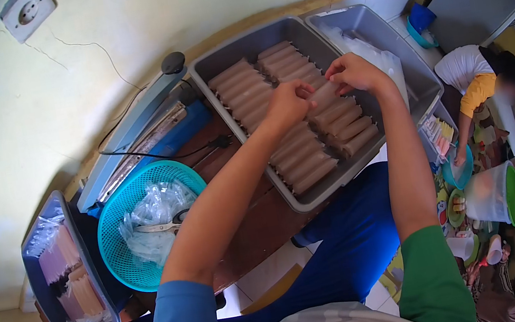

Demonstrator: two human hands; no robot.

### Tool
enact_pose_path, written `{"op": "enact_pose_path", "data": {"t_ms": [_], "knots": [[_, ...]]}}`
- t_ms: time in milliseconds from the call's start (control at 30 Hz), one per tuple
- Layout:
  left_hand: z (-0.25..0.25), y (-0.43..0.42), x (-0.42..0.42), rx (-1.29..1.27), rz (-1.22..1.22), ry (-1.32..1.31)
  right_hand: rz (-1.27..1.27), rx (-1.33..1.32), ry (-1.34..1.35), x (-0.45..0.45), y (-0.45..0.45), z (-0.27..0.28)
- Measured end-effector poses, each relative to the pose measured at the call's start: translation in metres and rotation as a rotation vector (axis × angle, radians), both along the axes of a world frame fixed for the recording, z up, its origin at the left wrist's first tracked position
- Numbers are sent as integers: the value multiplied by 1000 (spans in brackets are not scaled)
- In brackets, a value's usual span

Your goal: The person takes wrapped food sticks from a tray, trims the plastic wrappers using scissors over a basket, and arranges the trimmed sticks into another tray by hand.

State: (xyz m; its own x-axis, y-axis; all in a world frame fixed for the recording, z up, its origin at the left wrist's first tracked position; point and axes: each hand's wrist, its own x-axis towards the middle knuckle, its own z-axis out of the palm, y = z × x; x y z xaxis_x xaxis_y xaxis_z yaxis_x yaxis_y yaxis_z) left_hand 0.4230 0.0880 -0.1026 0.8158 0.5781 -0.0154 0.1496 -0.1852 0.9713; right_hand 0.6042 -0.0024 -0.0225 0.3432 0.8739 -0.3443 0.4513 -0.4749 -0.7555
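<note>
A grey tub (305, 204) holds two rows of brown filled plastic tubes (305, 173), laid side by side like ice pops. Over the middle of the tub, one such brown filled plastic tube (325, 95) stretches between my hands. My left hand (289, 103) pinches its near-left end with closed fingers. At the other end, the fingers of my right hand (355, 73) are bent and closed on it. Both hands are just above the rows, and the fingertips partly hide the tube's ends.
Left of the tub stand a blue bag sealer (131, 130) with a black cord and a turquoise basket (107, 235) of clear plastic and scissors. A tub (107, 299) of pink packets is farther left. Another grey tub (423, 77) adjoins on the right; a person (469, 70) bends beyond.
</note>
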Motion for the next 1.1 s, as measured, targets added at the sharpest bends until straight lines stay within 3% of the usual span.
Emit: {"op": "enact_pose_path", "data": {"t_ms": [233, 333, 533, 1100], "knots": [[-10, 1, 33, 195, 29, 143, -109, -124, -99, 18, 3, -20], [-17, -1, 42, 347, 20, 130, -103, -179, -230, 15, 9, -22], [-26, -7, 34, 397, -22, 79, -73, -261, -380, 4, 15, -28], [-25, -7, 33, 578, -146, 134, -104, -296, -410, 0, 14, -25]]}}
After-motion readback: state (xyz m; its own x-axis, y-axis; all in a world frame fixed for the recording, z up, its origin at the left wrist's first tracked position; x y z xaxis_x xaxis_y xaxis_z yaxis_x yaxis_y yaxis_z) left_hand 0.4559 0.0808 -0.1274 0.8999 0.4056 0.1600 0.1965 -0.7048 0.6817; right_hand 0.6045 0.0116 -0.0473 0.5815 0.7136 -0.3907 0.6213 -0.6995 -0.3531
